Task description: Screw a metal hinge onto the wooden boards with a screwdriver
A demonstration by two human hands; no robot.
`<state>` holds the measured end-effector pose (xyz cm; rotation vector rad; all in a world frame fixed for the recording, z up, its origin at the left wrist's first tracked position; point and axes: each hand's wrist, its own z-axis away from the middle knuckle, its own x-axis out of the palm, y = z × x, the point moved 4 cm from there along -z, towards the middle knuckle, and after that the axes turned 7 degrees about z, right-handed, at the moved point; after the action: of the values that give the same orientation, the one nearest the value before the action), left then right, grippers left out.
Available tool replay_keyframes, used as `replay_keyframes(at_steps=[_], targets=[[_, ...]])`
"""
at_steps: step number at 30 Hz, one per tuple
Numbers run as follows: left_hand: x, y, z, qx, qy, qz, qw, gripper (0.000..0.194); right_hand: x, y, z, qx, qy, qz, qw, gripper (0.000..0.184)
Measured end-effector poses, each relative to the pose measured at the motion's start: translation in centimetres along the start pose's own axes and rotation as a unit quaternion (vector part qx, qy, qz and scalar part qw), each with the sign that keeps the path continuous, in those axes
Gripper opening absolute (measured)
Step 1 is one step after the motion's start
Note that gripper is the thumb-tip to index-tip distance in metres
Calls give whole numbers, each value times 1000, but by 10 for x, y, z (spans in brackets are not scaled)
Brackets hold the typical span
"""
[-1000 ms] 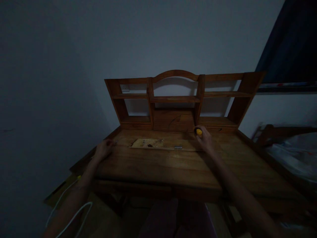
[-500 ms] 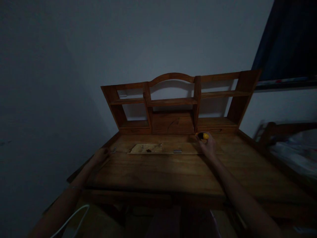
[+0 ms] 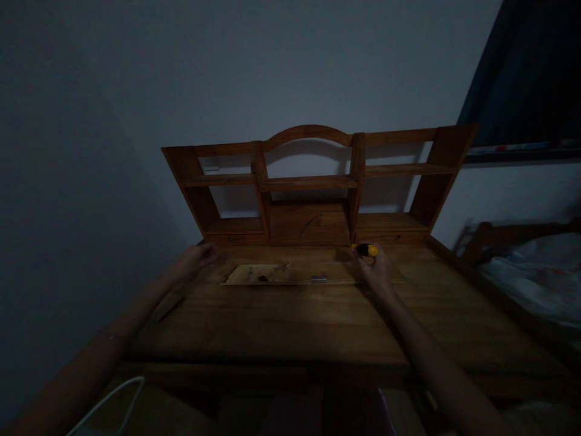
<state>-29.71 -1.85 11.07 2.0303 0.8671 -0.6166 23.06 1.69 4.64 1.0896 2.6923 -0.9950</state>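
Note:
A small yellow-and-black object (image 3: 367, 250), perhaps a tool handle, is gripped in my right hand (image 3: 377, 270) above the back of the wooden desk (image 3: 281, 327). Its exact kind is too dark to make out. My left hand (image 3: 202, 259) hovers over the desk's back left part; motion smears its fingers, so whether it holds anything does not show. Between the hands lies a long, thin wooden board (image 3: 254, 274) with a rough, pale left end and a dark spot. A small metal fitting, like a hinge (image 3: 318, 279), sits at the board's near edge.
A wooden shelf unit (image 3: 308, 183) rises along the desk's back, against the wall. A narrow dark piece (image 3: 170, 308) lies under my left forearm. At lower left hangs a white cable (image 3: 111, 396). A bed with pale bedding (image 3: 535, 266) stands to the right.
My left hand has lifted and moved away from the small shiny thing near its fingertips. My right hand keeps its grip on the yellow-and-black object. The view has shifted slightly.

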Motion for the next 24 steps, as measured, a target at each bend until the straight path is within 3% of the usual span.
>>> replay_keyframes(at_steps=[1,2,5,8,10,12,16,24], targets=[[17,9,-7,-19,-66,-1,998,44,0,-2,0,-2,-4,-3,1000,27],[33,21,-12,-30,-80,8,996,43,-1,-5,0,-7,-8,-6,1000,26],[93,73,-23,-6,-94,70,993,36,-1,-12,0,-20,-22,-7,1000,25],[158,128,-28,70,-102,111,986,24,0,-17,2,-14,-48,-9,999,23],[194,152,-29,112,-108,127,980,19,0,-20,3,-10,-66,-8,998,22],[220,162,-29,125,-118,157,973,16,0,-24,4,-8,-73,-7,997,22],[245,159,-23,93,-129,215,963,14,0,-30,4,-15,-78,-14,997,20],[247,160,-7,15,-147,265,953,15,1,-41,6,-46,-75,-18,996,18]])
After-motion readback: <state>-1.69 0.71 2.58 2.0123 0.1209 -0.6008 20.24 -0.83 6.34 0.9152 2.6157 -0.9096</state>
